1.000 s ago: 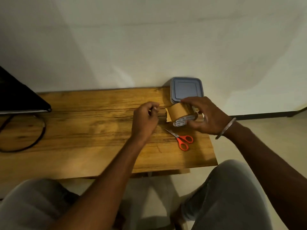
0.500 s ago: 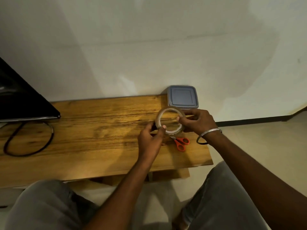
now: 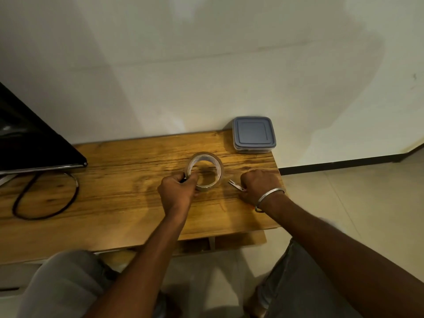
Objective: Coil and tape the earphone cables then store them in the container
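Observation:
A brown tape roll (image 3: 205,169) lies flat on the wooden table (image 3: 119,193). My left hand (image 3: 177,191) grips its near left rim, thumb inside the ring. A small dark bit shows between those fingers; I cannot tell what it is. To the right, my right hand (image 3: 258,185) is curled over the scissors (image 3: 236,186); only the metal blades stick out to the left, slightly parted. The container (image 3: 253,134), clear with a grey-blue lid on, stands at the table's back right corner. No earphone cable is plainly visible.
A black monitor (image 3: 32,138) leans at the left, with a black cable loop (image 3: 46,200) on the table below it. The table's right edge runs just past my right wrist, above a tiled floor. My knees sit under the front edge.
The tape roll went from held up between both hands to lying flat on the table. My right hand left the roll and moved right onto the scissors. My left hand stays on the roll.

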